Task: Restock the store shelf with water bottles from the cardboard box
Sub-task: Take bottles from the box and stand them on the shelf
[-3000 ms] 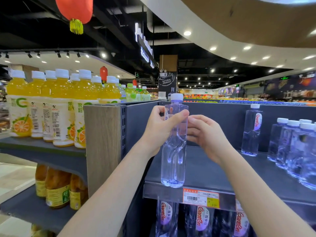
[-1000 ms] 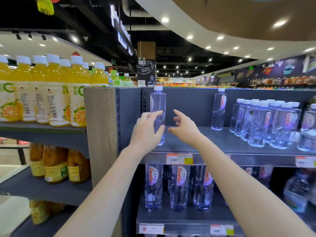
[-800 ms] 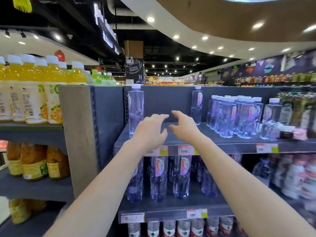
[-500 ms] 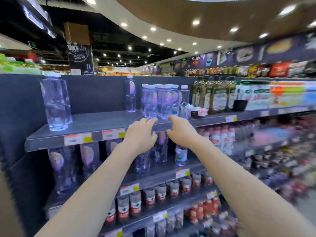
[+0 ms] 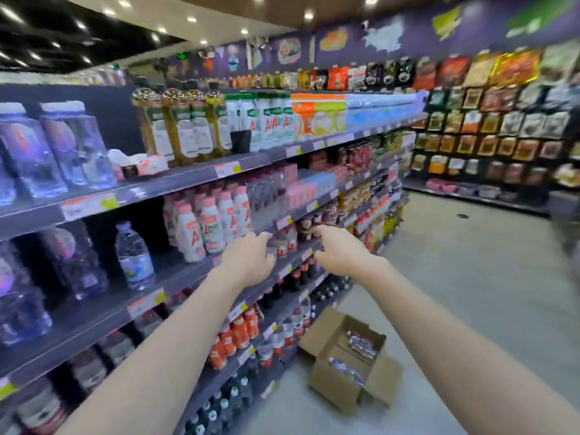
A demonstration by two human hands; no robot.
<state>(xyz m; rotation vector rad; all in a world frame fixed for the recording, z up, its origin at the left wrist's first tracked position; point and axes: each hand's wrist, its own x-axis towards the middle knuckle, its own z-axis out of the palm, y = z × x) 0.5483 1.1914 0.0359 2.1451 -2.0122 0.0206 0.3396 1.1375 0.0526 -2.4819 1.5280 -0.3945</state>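
My left hand (image 5: pixel 249 263) and my right hand (image 5: pixel 340 251) are both stretched out in front of me with nothing in them, fingers loosely apart. An opened cardboard box (image 5: pixel 348 362) sits on the floor at the foot of the shelving, below and right of my hands, with clear water bottles (image 5: pixel 361 343) lying inside. Clear water bottles (image 5: pixel 53 149) with white caps stand on the top shelf (image 5: pixel 141 189) at the far left. The whole view is blurred by motion.
Long grey shelving runs along the left, filled with pink-capped drinks (image 5: pixel 210 221), tea bottles (image 5: pixel 175 124), dark cola bottles (image 5: pixel 226 400) and one round water bottle (image 5: pixel 135 255). Snack bags (image 5: pixel 489 114) cover the far wall. Grey aisle floor (image 5: pixel 470 293) lies to the right.
The view swung right and down, from the top shelf to the aisle and box. My left hand let go of the bottle, which stands on the shelf. Both hands came away holding nothing.
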